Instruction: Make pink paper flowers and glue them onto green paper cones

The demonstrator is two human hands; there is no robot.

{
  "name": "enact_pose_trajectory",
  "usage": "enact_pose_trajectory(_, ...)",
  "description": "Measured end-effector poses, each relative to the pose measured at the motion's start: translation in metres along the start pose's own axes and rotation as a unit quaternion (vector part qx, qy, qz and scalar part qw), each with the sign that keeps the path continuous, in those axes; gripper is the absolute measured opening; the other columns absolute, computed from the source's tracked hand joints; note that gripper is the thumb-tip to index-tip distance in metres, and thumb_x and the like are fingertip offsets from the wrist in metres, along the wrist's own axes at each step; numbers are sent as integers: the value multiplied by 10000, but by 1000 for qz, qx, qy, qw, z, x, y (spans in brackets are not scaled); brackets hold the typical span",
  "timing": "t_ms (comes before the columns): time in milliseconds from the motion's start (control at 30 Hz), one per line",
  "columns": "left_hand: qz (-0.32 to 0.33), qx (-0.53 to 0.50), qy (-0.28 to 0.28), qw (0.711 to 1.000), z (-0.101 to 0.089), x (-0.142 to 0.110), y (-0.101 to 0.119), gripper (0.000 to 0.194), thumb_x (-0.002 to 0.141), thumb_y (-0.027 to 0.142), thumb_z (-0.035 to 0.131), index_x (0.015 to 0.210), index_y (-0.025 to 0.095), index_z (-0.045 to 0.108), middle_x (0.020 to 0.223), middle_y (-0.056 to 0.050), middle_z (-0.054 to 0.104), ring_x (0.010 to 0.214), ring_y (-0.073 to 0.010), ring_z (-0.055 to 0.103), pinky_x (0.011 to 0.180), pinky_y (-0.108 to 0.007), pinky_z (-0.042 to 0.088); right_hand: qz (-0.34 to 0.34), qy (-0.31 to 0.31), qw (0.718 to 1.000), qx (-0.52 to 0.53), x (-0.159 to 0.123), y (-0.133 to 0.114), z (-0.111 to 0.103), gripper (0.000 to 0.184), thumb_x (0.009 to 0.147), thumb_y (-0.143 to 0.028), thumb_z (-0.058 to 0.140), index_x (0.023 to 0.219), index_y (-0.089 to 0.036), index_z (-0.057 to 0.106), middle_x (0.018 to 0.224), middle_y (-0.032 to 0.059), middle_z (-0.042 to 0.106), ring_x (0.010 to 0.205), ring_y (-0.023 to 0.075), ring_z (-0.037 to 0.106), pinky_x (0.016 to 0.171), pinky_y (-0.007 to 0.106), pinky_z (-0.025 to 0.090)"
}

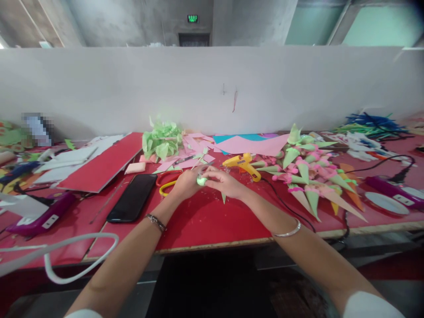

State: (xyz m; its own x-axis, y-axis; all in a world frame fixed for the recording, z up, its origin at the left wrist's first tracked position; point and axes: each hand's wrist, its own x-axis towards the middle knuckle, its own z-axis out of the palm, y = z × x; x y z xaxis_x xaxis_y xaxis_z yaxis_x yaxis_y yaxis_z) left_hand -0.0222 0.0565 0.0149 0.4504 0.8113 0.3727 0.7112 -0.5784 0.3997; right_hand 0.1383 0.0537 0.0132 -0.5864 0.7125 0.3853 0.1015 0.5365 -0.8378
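Glue gun near right fingers

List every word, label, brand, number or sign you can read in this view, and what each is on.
"EXIT": lower row of the green-lit sign high on the back wall, small and soft.
Upper row of that sign: characters too small and blurred to read.
No other text is readable: none on the yellow glue gun, black phone, right-hand purple power strip or pale green piece.
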Motion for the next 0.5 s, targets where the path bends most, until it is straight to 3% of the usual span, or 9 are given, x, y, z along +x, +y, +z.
enact_pose_trajectory(100, 15, -35, 21, 999, 0, 4, -5, 420, 726, 262, 538, 1134, 174, 482, 1039, -74, 628, 867, -187, 611, 742, -291, 458, 28, 15, 990, 137, 1, 4, 2, 156, 756, -338, 551, 801, -199, 604, 857, 6, 504, 871, 135, 495, 858, 314, 376)
enact_pose_trajectory(200, 24, -39, 56, 997, -5, 4, -14, 417, 726, 301, 547, 1114, 160, 492, 1049, -74, 622, 928, -191, 589, 792, -291, 441, 57, 53, 948, 308, 2, 4, 1, 164, 712, -348, 583, 790, -203, 577, 848, 8, 558, 825, 135, 533, 805, 297, 419)
enact_pose_trajectory(267, -11, 2, 64, 998, -10, 2, -21, 435, 731, 333, 543, 1128, 167, 483, 1028, -77, 626, 896, -206, 597, 764, -303, 448, 64, 94, 917, 382, 3, 2, -3, 133, 702, -325, 585, 758, -206, 567, 837, 5, 582, 800, 129, 551, 762, 275, 442)
enact_pose_trajectory(367, -97, 97, 70, 988, -16, -2, -30, 502, 724, 375, 546, 1171, 167, 449, 1001, -102, 628, 875, -250, 599, 733, -337, 448, 74, 119, 888, 437, 5, -1, -8, 173, 735, -371, 533, 738, -202, 568, 780, 5, 607, 733, 119, 576, 704, 258, 465)
enact_pose_trajectory(500, -184, 158, 88, 966, -16, -6, -36, 645, 712, 364, 547, 1271, 140, 315, 1122, -156, 558, 975, -288, 555, 768, -369, 433, 115, 125, 895, 412, 5, 1, -7, 324, 718, -507, 531, 719, -185, 564, 671, 6, 619, 606, 105, 580, 625, 251, 480)
